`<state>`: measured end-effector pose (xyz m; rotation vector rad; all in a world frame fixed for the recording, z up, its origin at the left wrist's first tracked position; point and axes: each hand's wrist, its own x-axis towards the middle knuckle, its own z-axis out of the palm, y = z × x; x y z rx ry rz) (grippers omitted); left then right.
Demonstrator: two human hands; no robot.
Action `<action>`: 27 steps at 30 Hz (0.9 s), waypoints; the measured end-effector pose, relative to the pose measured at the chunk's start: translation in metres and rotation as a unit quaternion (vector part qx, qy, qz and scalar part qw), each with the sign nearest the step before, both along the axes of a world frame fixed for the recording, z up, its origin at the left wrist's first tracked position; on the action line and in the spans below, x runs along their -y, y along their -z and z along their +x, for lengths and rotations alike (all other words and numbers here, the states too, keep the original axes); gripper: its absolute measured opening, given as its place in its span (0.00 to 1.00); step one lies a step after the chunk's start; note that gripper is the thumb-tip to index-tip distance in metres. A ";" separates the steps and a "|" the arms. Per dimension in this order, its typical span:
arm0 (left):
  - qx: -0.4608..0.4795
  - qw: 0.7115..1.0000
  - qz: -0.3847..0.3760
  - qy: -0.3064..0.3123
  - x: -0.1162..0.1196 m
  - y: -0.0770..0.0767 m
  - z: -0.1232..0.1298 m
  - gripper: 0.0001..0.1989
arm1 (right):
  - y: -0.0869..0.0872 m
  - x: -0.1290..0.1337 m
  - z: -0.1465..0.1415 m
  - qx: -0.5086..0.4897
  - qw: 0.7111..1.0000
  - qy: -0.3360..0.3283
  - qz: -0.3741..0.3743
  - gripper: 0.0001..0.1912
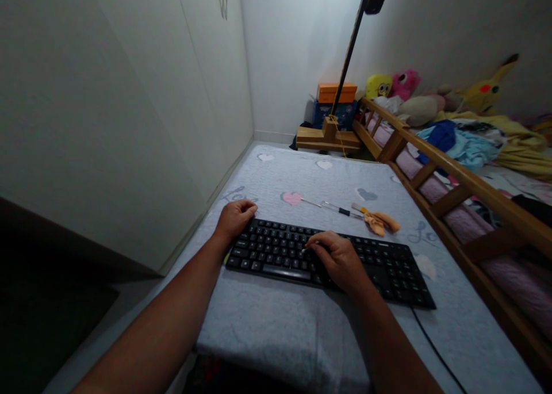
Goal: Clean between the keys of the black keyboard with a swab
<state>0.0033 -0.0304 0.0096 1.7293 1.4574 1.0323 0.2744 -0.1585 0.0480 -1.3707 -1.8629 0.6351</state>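
Note:
A black keyboard [276,247] lies at a slant on the cloth-covered table. My left hand [236,217] is at its far left corner, fingers closed on the edge; the fingertips are partly hidden. Over the middle keys, my right hand [338,259] pinches a thin cotton swab [305,249], its white tip down at the keys. Beyond the keyboard lie another thin swab-like stick [311,202], a wire tool with a black grip [344,211], a small brush with a yellow part [359,208] and a crumpled orange cloth [382,222].
The keyboard's cable [435,348] runs off the near right side. A white wardrobe [142,95] stands along the left. On the right, a wooden bed rail [448,175] borders the table. Behind it stands a wooden base [328,136] with an upright pole [350,54].

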 end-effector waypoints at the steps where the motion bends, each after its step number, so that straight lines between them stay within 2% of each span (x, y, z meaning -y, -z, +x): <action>1: 0.000 1.000 0.000 -0.001 0.000 0.000 0.000 0.14 | 0.000 0.000 0.000 0.002 1.000 -0.001 0.001 0.09; 13: -0.012 1.000 0.003 -0.001 -0.001 0.004 -0.002 0.15 | -0.008 0.000 0.004 0.068 0.997 -0.033 0.021 0.10; 21: -0.018 1.000 0.004 0.000 -0.002 0.004 -0.002 0.15 | -0.002 0.007 -0.001 0.028 0.997 -0.039 0.064 0.10; 27: -0.006 1.000 0.000 0.002 -0.002 0.003 0.000 0.15 | -0.001 0.011 0.001 0.017 0.998 -0.040 0.053 0.09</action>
